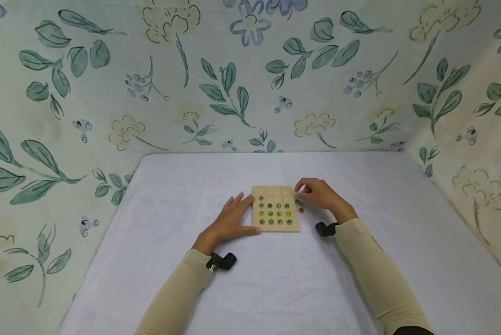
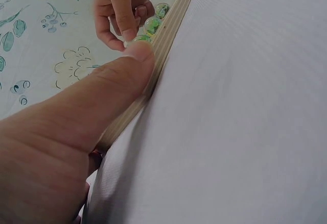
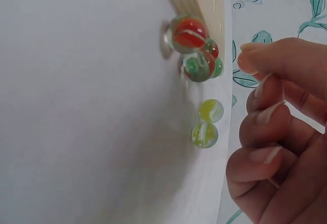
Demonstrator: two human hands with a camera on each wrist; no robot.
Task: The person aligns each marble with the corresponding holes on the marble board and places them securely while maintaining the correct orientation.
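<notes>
A square pale wooden board (image 1: 276, 228) lies flat on the white-covered table. Several glass marbles (image 1: 279, 213), green and yellow, sit in rows in its hollows, with one dark marble (image 1: 261, 198) at the left of a farther row. My left hand (image 1: 230, 218) touches the board's left side with fairly straight fingers, its thumb along the near edge. Beside the board's right edge, my right hand (image 1: 319, 193) hovers with loosely curled fingers near loose marbles. The right wrist view shows red-swirled (image 3: 189, 33), green-and-red (image 3: 196, 67) and yellow (image 3: 205, 135) marbles. No marble is visible between the right fingers there.
White cloth (image 1: 250, 284) covers the table. Floral fabric (image 1: 233, 93) hangs behind and at both sides. A black wrist camera (image 1: 222, 261) sits on the left forearm and another black camera (image 1: 326, 229) on the right.
</notes>
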